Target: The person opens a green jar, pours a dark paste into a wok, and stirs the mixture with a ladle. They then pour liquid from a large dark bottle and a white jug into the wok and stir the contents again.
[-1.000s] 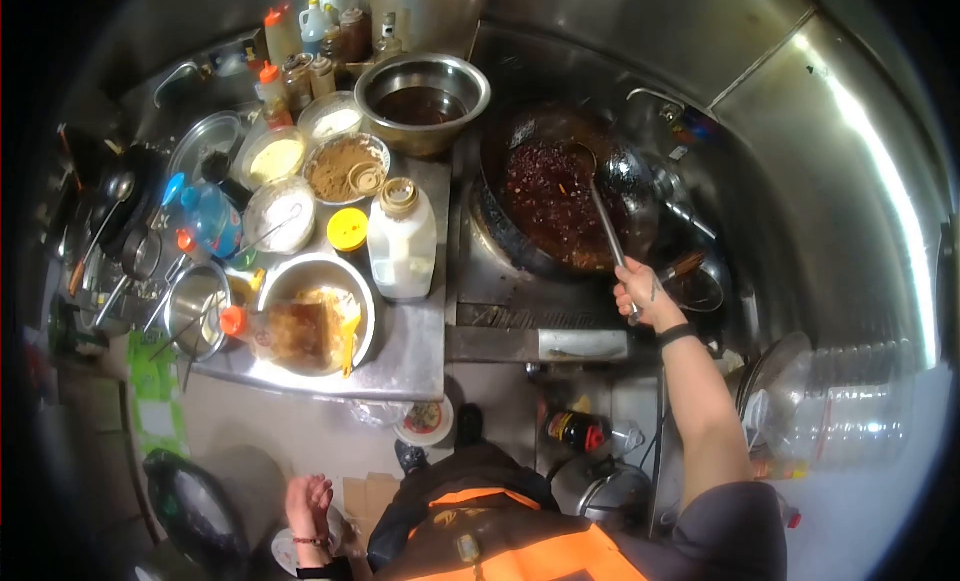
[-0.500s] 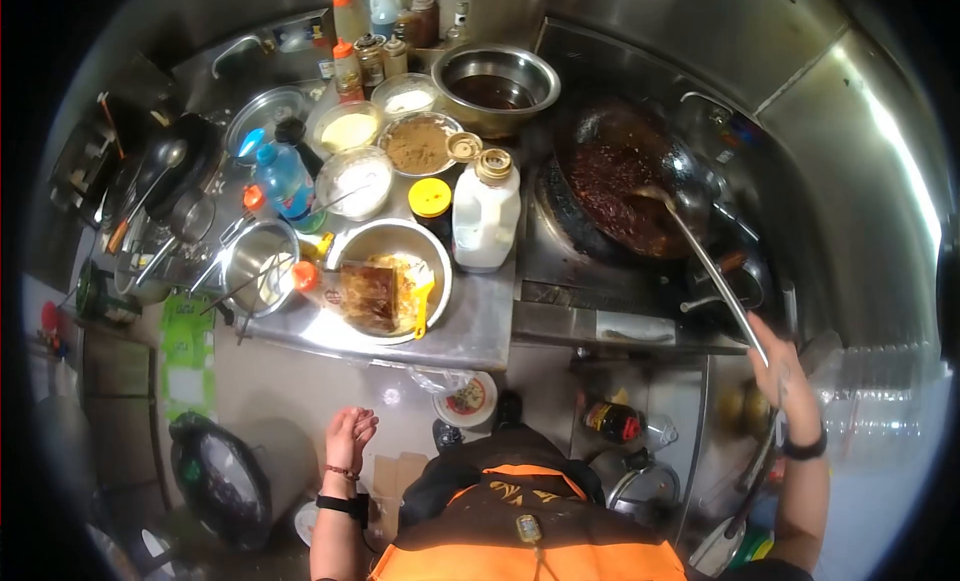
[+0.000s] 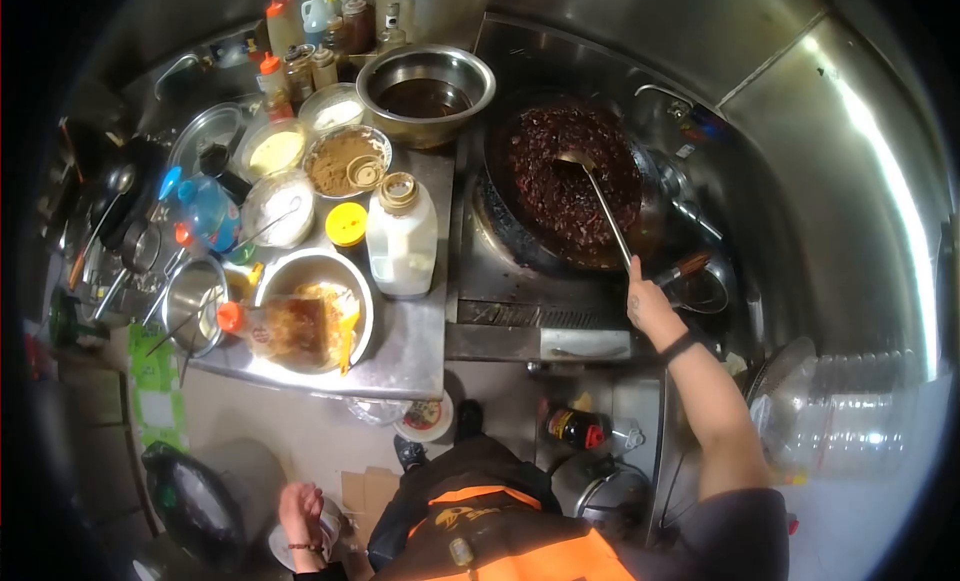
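Observation:
My right hand [image 3: 650,306] is closed around the long metal handle of a ladle [image 3: 605,211]. The ladle's bowl rests in a dark, chunky sauce [image 3: 545,186] inside the wok [image 3: 500,213], which sits on the stove. My left hand [image 3: 303,511] hangs low at the left of my body, its fingers loosely curled with nothing seen in them. Near the counter's front stands a steel bowl [image 3: 364,311] with a sauce bottle [image 3: 290,328] lying across it and a yellow-handled tool [image 3: 348,343] in it.
Left of the stove are a white jug [image 3: 402,243], a yellow-lidded jar [image 3: 346,225], bowls of powder and a large steel basin [image 3: 478,81] holding dark liquid. A strainer [image 3: 700,286] lies right of the wok. A bin [image 3: 205,491] stands on the floor at left.
My right hand has moved forward and left, pushing the ladle's bowl farther into the wok. My left hand has dropped lower. The camera view has shifted.

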Motion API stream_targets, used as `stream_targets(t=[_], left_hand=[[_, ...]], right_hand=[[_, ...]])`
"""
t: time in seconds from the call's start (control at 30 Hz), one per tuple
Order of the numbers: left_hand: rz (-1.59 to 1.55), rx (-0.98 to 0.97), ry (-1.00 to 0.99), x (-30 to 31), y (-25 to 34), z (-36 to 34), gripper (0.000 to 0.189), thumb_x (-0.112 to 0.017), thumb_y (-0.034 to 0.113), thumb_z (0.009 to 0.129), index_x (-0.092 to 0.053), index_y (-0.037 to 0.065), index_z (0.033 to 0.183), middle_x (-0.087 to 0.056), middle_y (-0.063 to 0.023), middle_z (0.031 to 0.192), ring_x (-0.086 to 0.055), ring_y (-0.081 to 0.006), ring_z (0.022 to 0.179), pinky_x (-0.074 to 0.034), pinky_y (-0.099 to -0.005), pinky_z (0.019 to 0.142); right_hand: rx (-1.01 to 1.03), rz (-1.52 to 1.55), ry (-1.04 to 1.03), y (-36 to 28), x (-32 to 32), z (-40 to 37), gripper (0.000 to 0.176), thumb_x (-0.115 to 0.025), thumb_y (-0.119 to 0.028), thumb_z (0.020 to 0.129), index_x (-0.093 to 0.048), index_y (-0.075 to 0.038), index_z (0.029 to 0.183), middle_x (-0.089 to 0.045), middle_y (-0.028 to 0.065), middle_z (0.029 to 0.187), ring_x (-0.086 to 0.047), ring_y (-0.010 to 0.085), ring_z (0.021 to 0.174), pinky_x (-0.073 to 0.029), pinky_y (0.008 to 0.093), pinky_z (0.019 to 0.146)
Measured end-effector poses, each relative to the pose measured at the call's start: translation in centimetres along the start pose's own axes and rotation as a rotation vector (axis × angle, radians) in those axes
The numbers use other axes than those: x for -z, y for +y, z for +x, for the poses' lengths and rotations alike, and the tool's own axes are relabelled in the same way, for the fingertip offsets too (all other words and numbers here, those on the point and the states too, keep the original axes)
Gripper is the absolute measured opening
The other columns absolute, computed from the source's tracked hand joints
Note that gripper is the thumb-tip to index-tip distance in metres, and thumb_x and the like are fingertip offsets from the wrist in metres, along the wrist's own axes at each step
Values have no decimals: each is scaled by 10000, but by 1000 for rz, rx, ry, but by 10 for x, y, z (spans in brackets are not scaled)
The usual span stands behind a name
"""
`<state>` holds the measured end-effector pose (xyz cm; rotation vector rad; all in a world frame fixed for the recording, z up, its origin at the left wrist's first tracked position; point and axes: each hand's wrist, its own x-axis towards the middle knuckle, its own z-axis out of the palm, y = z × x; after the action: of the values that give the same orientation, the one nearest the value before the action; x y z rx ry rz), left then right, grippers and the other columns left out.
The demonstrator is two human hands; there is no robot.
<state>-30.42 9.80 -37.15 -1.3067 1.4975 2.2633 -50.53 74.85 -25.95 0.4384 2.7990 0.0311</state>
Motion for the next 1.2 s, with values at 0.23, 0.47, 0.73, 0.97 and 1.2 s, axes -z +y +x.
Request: stream_targets(t=[0.23, 0.47, 0.73, 0.97, 1.2], left_hand=[[31, -315, -101, -48, 89, -5, 151, -560, 168, 915, -552, 54, 1013, -616, -69, 974, -608, -176, 889, -512, -282, 731], [781, -759, -259, -147, 343, 63, 503, -631, 307, 876, -502, 14, 1264, -584, -102, 1180, -569, -148, 987, -462, -280, 800], [1320, -1071, -246, -249, 454, 189, 606, -707, 370, 762, -551, 17, 1230, -612, -199, 1103, -594, -268, 1016, -453, -334, 888], [1494, -1289, -124, -268, 457, 180, 340, -712, 223, 720, -674, 22, 993, -655, -212, 970, -627, -338, 946, -486, -381, 848], [1266, -1561, -97, -218, 523, 68, 202, -664, 141, 820, -632, -5, 955, -659, -58, 810, -594, -97, 731, -474, -252, 648]], right_hand=[[80, 59, 300, 80, -39, 37, 589, -461, -46, 864, -270, -124, 1416, -594, 256, 739, -617, 405, 694, -450, 490, 575], [66, 298, 177, 23, -12, -48, 585, -515, -6, 828, -348, -78, 1384, -626, 177, 748, -637, 289, 658, -502, 374, 604], [-195, 286, 103, -70, 42, -96, 519, -550, 11, 813, -430, 35, 1318, -564, 242, 1188, -551, 318, 1115, -413, 327, 959], [-152, 167, 237, -72, 13, -73, 551, -567, -54, 807, -420, -14, 1337, -607, 316, 943, -600, 431, 946, -481, 407, 806], [-6, 130, 245, -49, 3, -64, 525, -554, -73, 812, -425, 20, 1312, -587, 325, 1029, -607, 426, 944, -502, 422, 779]])
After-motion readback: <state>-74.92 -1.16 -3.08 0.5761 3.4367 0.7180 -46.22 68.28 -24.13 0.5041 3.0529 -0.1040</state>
